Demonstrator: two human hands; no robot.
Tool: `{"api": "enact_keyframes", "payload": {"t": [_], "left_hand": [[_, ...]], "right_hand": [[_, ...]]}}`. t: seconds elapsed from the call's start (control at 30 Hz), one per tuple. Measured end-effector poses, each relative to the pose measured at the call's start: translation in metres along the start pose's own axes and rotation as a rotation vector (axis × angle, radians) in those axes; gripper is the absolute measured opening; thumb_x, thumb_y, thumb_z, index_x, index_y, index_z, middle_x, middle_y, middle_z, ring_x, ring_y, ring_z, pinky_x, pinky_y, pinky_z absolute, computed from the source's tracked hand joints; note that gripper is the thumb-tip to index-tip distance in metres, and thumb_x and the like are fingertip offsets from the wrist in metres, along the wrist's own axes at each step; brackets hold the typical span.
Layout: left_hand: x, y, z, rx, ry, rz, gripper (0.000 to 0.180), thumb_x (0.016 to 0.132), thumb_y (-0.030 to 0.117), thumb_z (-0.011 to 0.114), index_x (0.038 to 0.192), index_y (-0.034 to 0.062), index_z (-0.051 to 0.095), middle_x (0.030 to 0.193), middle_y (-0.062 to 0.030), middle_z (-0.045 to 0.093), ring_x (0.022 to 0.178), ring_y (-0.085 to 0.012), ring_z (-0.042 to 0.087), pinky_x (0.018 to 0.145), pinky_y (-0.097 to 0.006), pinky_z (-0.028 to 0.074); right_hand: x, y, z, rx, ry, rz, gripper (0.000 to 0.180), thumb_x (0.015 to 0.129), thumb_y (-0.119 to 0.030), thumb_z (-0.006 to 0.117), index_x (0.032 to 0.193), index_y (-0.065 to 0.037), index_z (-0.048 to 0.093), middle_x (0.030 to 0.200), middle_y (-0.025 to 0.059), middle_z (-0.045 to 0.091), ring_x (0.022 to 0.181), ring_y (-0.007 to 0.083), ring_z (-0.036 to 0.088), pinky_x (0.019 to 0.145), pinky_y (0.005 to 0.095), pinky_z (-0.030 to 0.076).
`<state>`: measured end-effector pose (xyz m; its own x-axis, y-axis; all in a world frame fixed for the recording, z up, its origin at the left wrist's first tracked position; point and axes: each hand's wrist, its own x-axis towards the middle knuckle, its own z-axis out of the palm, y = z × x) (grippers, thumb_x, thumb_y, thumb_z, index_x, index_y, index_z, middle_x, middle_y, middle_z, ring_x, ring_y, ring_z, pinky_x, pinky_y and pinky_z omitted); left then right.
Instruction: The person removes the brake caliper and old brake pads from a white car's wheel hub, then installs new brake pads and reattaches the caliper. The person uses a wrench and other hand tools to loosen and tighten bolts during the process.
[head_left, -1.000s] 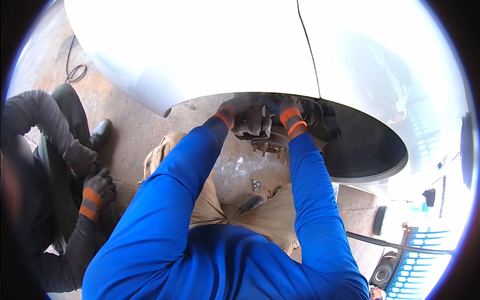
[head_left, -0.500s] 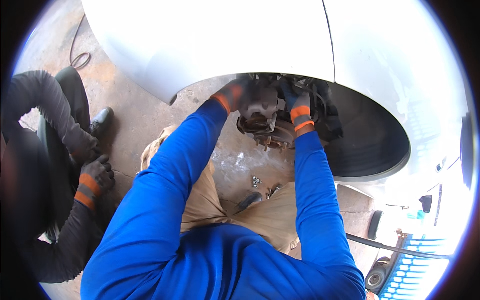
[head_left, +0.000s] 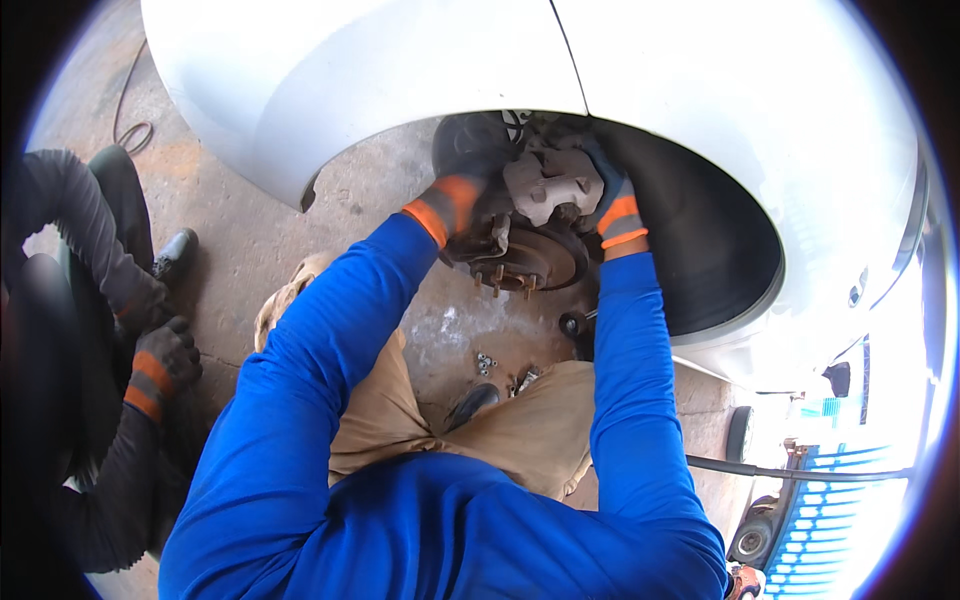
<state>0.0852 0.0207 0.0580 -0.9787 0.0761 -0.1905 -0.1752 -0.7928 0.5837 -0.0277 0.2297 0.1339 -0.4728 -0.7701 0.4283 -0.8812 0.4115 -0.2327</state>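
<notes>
A grey brake caliper [head_left: 552, 187] sits above and right of the rusty brake disc [head_left: 545, 262], inside the wheel arch. My right hand [head_left: 618, 208], in a dark glove with orange bands, grips the caliper's right side; its fingers curl behind it. My left hand [head_left: 462, 200], gloved alike, is at the caliper's left, close to the bracket [head_left: 492, 240] at the disc's edge. Its fingers are dark and blurred, so their hold cannot be made out. Wheel studs [head_left: 505, 280] stick out from the hub toward me.
The white car fender [head_left: 400, 70] arches over my hands, with a dark wheel-arch liner [head_left: 700, 230] to the right. Several nuts [head_left: 485, 363] lie on the concrete floor by my shoe [head_left: 472, 405]. A person in gloves [head_left: 160, 365] crouches at the left. A dark hose [head_left: 800, 472] crosses at right.
The caliper has shifted up and right relative to the disc, along with my right hand, showing more of its face. The view has shifted, so the fender and floor appear further left.
</notes>
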Motion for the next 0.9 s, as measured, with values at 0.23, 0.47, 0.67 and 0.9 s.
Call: {"api": "enact_keyframes", "payload": {"t": [0.23, 0.47, 0.67, 0.9], "left_hand": [[0.019, -0.035, 0.005, 0.278, 0.051, 0.111, 0.051, 0.09, 0.035, 0.062, 0.129, 0.0029, 0.053, 0.116, -0.0103, 0.06, 0.097, -0.0192, 0.059, 0.082, -0.032, 0.049], [0.039, -0.059, 0.0, 0.506, 0.116, 0.291, 0.039, 0.095, 0.035, 0.055, 0.116, 0.0025, 0.061, 0.103, -0.0093, 0.066, 0.086, -0.0177, 0.063, 0.073, -0.031, 0.051], [0.072, -0.062, -0.025, 0.896, 0.097, 0.6, 0.038, 0.093, 0.036, 0.058, 0.113, 0.0046, 0.063, 0.093, -0.0071, 0.068, 0.077, -0.0164, 0.064, 0.066, -0.029, 0.051], [0.105, -0.045, -0.025, 1.185, 0.05, 0.536, 0.041, 0.095, 0.041, 0.054, 0.112, 0.0045, 0.064, 0.091, -0.0068, 0.069, 0.074, -0.0169, 0.064, 0.066, -0.031, 0.05]], "right_hand": [[-0.006, -0.027, -0.029, 1.011, 0.052, 0.749, 0.06, 0.087, -0.033, 0.063, 0.138, -0.007, 0.045, 0.128, 0.0154, 0.058, 0.118, 0.0262, 0.055, 0.097, 0.0341, 0.046], [-0.025, -0.032, -0.031, 0.74, -0.127, 0.714, 0.063, 0.08, -0.019, 0.075, 0.133, 0.002, 0.05, 0.126, 0.0153, 0.059, 0.112, 0.0227, 0.058, 0.094, 0.0316, 0.048], [-0.023, -0.038, -0.029, 0.718, -0.016, 0.659, 0.079, 0.066, -0.016, 0.084, 0.134, 0.005, 0.048, 0.125, 0.0169, 0.059, 0.113, 0.0235, 0.058, 0.094, 0.0328, 0.048], [-0.028, 0.001, -0.003, 0.506, 0.148, 0.567, 0.081, 0.065, -0.016, 0.085, 0.135, 0.001, 0.048, 0.123, 0.0181, 0.06, 0.109, 0.0251, 0.059, 0.091, 0.0332, 0.05]]}}
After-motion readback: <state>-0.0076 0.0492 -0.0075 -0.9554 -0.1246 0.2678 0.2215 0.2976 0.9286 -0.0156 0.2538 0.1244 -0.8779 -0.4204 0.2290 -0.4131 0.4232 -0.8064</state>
